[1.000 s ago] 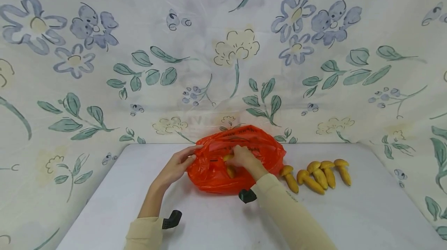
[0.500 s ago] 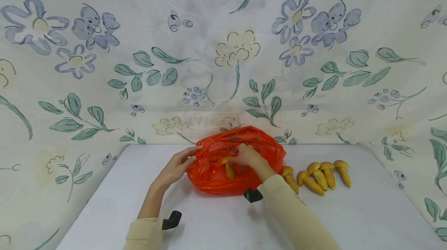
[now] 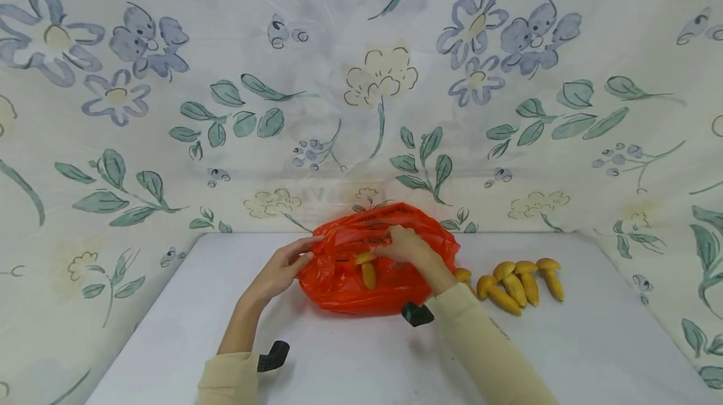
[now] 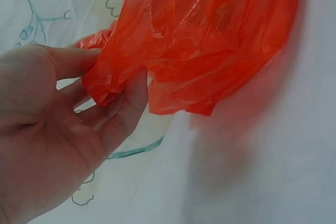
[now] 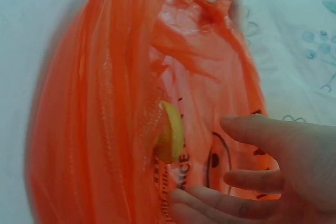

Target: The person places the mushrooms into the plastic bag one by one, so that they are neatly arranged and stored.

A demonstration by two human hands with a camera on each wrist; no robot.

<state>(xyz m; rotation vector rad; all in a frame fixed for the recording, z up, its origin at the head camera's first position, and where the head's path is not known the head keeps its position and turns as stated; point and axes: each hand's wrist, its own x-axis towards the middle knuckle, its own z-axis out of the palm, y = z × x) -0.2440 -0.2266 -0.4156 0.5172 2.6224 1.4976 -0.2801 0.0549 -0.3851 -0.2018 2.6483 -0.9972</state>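
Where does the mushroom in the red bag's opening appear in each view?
Head: the mushroom is below centre, left of the right hand.
Left wrist: I cannot make it out.
Right wrist: near the centre, only a yellow part showing past the bag's edge.
Shared landmark: the red bag, in all three views.

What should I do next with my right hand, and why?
Perhaps move your right hand to the mushrooms right of the red bag: it looks open, not gripping the mushroom inside, while your left hand holds the bag.
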